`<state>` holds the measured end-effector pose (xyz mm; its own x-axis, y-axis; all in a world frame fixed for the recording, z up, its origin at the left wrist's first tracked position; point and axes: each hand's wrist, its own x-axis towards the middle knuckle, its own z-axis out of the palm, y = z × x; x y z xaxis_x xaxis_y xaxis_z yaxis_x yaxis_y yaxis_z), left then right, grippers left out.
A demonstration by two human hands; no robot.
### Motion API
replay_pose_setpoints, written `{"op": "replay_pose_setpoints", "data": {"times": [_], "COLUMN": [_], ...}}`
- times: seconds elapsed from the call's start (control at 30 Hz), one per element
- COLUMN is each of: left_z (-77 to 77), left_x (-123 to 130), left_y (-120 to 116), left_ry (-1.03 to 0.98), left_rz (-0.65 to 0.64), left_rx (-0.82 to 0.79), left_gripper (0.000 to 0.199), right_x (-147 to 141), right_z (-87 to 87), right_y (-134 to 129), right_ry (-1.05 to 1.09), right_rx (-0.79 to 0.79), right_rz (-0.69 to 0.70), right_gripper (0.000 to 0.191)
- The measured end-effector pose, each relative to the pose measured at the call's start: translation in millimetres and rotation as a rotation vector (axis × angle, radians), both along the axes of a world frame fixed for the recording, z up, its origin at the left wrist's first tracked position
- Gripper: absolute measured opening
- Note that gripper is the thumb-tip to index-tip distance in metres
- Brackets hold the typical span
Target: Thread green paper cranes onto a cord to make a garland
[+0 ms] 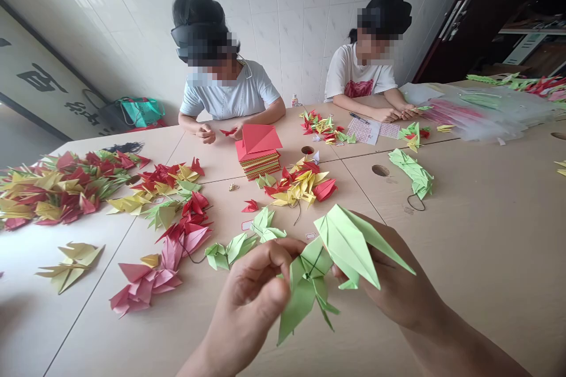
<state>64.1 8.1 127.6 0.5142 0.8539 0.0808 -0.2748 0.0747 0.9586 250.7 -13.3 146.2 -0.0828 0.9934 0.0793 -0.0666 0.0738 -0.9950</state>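
Observation:
Folded light-green paper cranes strung on a dark cord are held up between my two hands. My left hand (256, 300) pinches the lower green paper crane (305, 283) by its edge, beside a dark knot in the cord. Behind the upper green paper crane (349, 238), my right hand (393, 271) is closed around it, its fingers partly hidden by the paper. More green cranes (239, 244) lie on the table just beyond my left hand, and a string of pink and red cranes (148, 285) lies to its left.
A large heap of mixed cranes (66, 188) covers the table's left side. A stack of red and yellow paper (259, 153) stands mid-table near a red-yellow crane bunch (303, 182). A green crane string (413, 174) lies right. Two people (225, 94) sit opposite; plastic bags (481, 109) lie far right.

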Motion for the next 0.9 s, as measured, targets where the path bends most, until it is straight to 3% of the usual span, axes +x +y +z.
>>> {"op": "replay_pose_setpoints", "data": {"times": [0.1, 0.27, 0.73, 0.9], "left_z": [4.6, 9.0, 0.8, 4.4], "left_x": [3.6, 7.8, 7.4, 5.3], "left_y": [-0.1, 0.8, 0.6, -0.9], "left_ry": [0.047, 0.042, -0.013, -0.062], "left_rz": [0.012, 0.054, 0.090, 0.051], "left_rx": [-0.002, -0.069, -0.177, -0.159], "left_gripper": [0.022, 0.026, 0.025, 0.012], "right_x": [-0.4, 0.0, 0.5, 3.3], "right_z": [-0.4, -0.7, 2.1, -0.9], "right_y": [0.3, -1.1, -0.9, 1.9], "right_ry": [0.015, -0.023, -0.182, -0.051], "right_rx": [0.011, 0.046, 0.162, 0.105], "right_rz": [0.007, 0.014, -0.064, -0.066], "right_gripper": [0.020, 0.020, 0.024, 0.018]}}
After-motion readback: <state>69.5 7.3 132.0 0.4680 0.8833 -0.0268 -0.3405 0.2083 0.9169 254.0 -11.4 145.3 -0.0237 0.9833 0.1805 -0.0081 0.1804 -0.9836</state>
